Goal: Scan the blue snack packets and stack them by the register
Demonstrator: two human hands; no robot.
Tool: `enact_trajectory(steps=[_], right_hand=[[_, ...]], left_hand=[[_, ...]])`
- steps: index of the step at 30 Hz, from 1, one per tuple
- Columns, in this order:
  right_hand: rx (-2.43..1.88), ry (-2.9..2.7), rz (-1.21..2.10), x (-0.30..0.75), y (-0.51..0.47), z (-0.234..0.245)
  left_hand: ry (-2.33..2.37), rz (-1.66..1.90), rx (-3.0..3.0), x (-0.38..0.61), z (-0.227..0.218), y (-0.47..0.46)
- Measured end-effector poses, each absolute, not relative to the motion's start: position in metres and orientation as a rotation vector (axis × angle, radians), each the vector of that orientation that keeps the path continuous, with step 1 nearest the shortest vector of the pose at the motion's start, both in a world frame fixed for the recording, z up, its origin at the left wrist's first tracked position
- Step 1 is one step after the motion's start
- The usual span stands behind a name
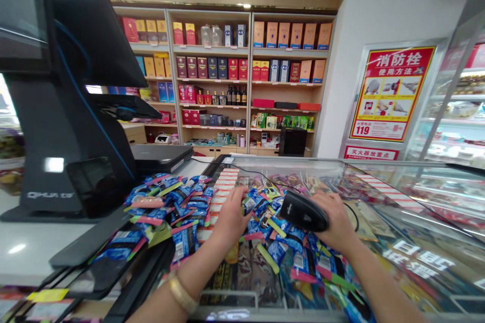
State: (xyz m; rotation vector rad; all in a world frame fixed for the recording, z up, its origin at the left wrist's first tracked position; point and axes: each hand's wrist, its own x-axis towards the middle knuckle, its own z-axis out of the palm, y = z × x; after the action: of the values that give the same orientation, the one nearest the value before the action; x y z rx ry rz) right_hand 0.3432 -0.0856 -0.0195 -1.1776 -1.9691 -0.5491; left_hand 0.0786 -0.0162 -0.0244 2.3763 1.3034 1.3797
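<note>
My right hand point(336, 218) is wrapped round a black handheld barcode scanner point(303, 211), its head facing left above the glass counter. Fingers curled, my left hand point(232, 213) pinches a small blue snack packet point(249, 204). Between and below both hands, a loose heap of blue packets point(293, 239) with pink and green ends lies on the glass. A second heap of similar packets point(182, 204) is to the left of my left hand, spilling toward the checkout machine's base. A gold-coloured band point(181, 292) circles my left wrist.
A tall black checkout machine point(94, 126) with screens stands on the left. The glass counter top point(382, 227) extends right, with snacks visible beneath. A thin black cable point(261, 172) crosses it. Shelves of boxed goods point(212, 68) line the back wall, beside a red fire-hydrant notice point(392, 93).
</note>
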Motion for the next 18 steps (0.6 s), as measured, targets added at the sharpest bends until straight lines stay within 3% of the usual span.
enact_trajectory(steps=[18], right_hand=[[-1.171,-2.050,-0.425,0.323,-0.094,-0.013]], left_hand=[[1.232,1.370,2.462,0.074,-0.032,-0.020]])
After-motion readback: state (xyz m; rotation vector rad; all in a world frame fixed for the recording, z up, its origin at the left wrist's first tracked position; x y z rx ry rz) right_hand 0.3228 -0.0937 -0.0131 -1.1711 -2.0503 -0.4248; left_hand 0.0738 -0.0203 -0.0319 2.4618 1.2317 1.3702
